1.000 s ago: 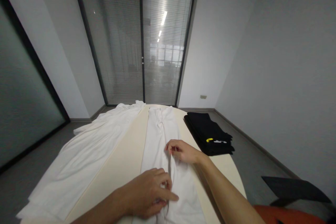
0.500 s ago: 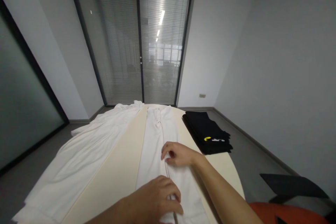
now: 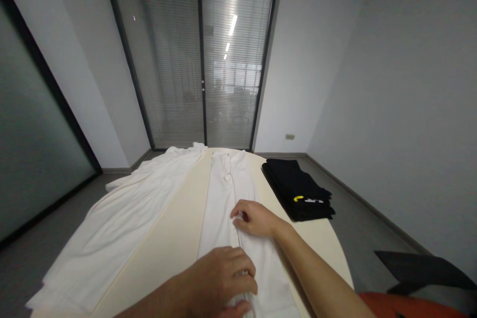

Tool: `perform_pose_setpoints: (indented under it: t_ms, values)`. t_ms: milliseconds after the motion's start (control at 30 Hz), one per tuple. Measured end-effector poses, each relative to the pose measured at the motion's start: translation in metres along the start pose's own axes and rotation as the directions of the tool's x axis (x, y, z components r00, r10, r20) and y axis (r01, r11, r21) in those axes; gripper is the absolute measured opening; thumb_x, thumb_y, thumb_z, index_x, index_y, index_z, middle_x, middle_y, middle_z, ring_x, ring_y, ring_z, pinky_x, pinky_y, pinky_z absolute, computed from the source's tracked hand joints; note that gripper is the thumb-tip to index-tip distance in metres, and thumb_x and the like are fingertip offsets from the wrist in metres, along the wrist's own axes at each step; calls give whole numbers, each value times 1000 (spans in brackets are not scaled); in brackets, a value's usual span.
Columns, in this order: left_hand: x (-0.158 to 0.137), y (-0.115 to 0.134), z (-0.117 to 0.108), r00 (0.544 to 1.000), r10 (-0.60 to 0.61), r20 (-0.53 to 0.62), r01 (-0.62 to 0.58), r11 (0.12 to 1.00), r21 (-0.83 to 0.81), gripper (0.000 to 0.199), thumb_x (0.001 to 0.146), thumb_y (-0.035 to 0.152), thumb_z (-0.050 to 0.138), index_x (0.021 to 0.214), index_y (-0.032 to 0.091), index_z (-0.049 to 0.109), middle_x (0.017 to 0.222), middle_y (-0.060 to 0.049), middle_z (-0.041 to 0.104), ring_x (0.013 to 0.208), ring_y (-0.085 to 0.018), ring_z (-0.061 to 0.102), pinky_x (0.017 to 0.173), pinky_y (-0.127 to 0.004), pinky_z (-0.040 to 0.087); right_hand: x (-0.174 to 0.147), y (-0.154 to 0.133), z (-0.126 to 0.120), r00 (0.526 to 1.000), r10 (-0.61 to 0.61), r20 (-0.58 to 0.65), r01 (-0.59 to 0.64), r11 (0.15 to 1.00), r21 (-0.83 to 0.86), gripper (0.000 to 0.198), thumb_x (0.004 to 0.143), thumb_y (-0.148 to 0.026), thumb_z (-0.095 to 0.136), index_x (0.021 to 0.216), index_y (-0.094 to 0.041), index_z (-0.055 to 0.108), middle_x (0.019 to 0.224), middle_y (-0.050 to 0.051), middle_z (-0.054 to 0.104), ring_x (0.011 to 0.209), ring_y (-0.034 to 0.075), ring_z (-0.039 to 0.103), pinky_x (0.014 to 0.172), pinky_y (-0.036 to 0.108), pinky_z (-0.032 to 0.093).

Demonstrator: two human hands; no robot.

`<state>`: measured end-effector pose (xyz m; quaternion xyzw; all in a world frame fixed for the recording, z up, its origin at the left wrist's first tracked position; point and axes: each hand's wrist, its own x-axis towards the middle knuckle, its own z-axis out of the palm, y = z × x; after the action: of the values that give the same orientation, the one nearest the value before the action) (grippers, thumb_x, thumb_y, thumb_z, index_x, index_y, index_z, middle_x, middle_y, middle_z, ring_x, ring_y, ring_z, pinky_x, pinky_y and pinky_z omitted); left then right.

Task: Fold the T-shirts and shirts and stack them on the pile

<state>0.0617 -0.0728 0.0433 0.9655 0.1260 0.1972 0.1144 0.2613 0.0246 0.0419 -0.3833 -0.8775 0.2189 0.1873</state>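
A long white cloth garment [image 3: 219, 208] lies lengthwise on the table, its two sides meeting along a centre line and a small twisted bunch near its far end. My right hand [image 3: 257, 218] rests on it halfway along, thumb and fingertips pinched at the centre line. Closer to me, my left hand [image 3: 223, 278] is curled over the same line, fingers bent and cloth bunched by the thumb. To the left, more white garments [image 3: 130, 218] are spread in a loose, wrinkled layer.
Folded black garments [image 3: 298, 189] with yellow and white print are stacked at the table's right edge. The cream table [image 3: 171, 238] has a rounded rim. An orange-red chair [image 3: 406, 305] with a black armrest stands at lower right. Glass doors with blinds [image 3: 234, 69] are beyond.
The view has shifted slightly, so everything sits a little further right. My left hand's thumb and fingers have drawn a bit closer together at the centre line; my right hand stays almost in place.
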Motion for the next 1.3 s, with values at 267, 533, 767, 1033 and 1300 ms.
perform_pose_setpoints:
  t_ms: [267, 533, 767, 1033, 1300]
  values:
    - [-18, -17, -17, 982, -141, 123, 154, 982, -105, 17, 74, 17, 61, 89, 25, 61, 103, 1, 63, 91, -16, 59, 79, -28, 46, 12, -10, 29, 952, 230, -201, -235, 972, -4, 12, 84, -29, 61, 81, -18, 65, 84, 3, 62, 73, 13, 57, 69, 24, 41]
    - [-15, -12, -23, 988, -148, 42, 154, 968, -199, 14, 87, 16, 53, 96, 23, 60, 102, -3, 67, 95, -18, 59, 86, -30, 45, 12, -7, 20, 926, 301, -227, -292, 954, 71, 4, 80, -20, 58, 78, -19, 61, 70, -2, 62, 64, 11, 54, 62, 22, 36]
    - [-16, -11, -12, 969, -185, 162, 217, 954, -207, 43, 75, 35, 75, 116, 29, 62, 122, -3, 61, 105, -22, 58, 95, -36, 43, 9, -1, 17, 958, 173, -228, -172, 985, 25, 20, 79, -23, 64, 99, -21, 65, 89, 1, 64, 73, 13, 56, 70, 24, 40]
    - [-20, -16, -9, 958, -162, 235, 233, 921, -313, 37, 77, 44, 73, 111, 31, 70, 112, 0, 65, 89, -17, 64, 82, -28, 49, 6, 5, 14, 990, 113, -84, -110, 993, 37, 16, 86, -31, 63, 98, -22, 70, 88, 2, 66, 76, 14, 59, 71, 25, 43]
    - [-17, -16, -3, 961, -136, 241, 210, 926, -315, 35, 76, 42, 72, 109, 30, 72, 104, 1, 67, 69, -11, 59, 68, -23, 46, 25, 16, 23, 951, 155, -267, -167, 986, -23, 32, 96, -28, 48, 123, -20, 63, 115, 10, 67, 104, 20, 62, 92, 29, 43]
